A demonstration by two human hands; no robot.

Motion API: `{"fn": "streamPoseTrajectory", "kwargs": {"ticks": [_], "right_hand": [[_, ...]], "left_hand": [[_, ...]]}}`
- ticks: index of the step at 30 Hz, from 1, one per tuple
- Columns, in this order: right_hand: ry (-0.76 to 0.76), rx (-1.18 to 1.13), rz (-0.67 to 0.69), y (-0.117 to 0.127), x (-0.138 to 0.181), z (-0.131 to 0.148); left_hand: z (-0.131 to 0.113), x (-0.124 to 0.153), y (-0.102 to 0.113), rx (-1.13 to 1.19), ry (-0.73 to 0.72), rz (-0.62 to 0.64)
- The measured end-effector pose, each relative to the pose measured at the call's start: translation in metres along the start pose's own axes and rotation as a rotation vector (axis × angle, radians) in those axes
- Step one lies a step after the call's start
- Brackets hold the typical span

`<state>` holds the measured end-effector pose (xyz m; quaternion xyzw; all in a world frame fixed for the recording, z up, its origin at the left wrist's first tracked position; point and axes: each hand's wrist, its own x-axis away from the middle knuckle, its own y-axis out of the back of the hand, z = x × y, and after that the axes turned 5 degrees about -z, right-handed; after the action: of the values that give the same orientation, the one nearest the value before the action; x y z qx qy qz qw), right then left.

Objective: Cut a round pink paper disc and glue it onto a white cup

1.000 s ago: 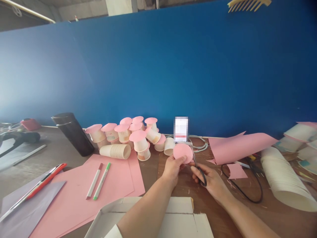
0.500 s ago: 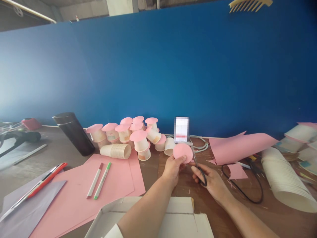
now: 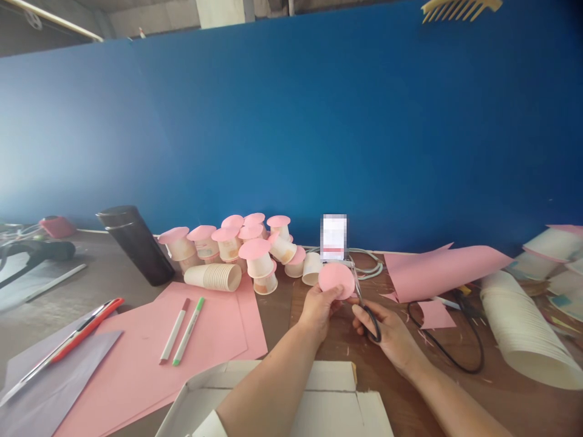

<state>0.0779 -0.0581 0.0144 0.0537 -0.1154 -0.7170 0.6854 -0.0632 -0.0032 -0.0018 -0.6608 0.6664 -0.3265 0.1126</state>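
A round pink paper disc [image 3: 335, 279] is pinched between the thumb and fingers of my left hand [image 3: 317, 309], raised over the brown table. My right hand [image 3: 385, 328] grips a pair of black-handled scissors [image 3: 374, 323]. The scissors' blades point up and lie along the disc's right edge; whether they are parted I cannot tell. Behind my left hand a small white paper cup [image 3: 312, 269] lies on its side. Several paper cups topped with pink discs [image 3: 255, 250] stand grouped to the left.
Pink sheets [image 3: 132, 358] with two markers [image 3: 188, 331] and a cutter knife [image 3: 82, 334] lie left. A black tumbler [image 3: 136, 246] stands behind. White cardboard [image 3: 337, 406] is in front. At right are rolled pink paper [image 3: 444, 270], scraps and nested cups [image 3: 519, 328].
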Motion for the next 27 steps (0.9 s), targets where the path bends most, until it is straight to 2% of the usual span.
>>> {"fn": "streamPoseTrajectory", "kwargs": {"ticks": [27], "right_hand": [[0.026, 0.040, -0.038, -0.0025, 0.0016, 0.0018]], "left_hand": [[0.0002, 0.0009, -0.0008, -0.004, -0.014, 0.010]]}}
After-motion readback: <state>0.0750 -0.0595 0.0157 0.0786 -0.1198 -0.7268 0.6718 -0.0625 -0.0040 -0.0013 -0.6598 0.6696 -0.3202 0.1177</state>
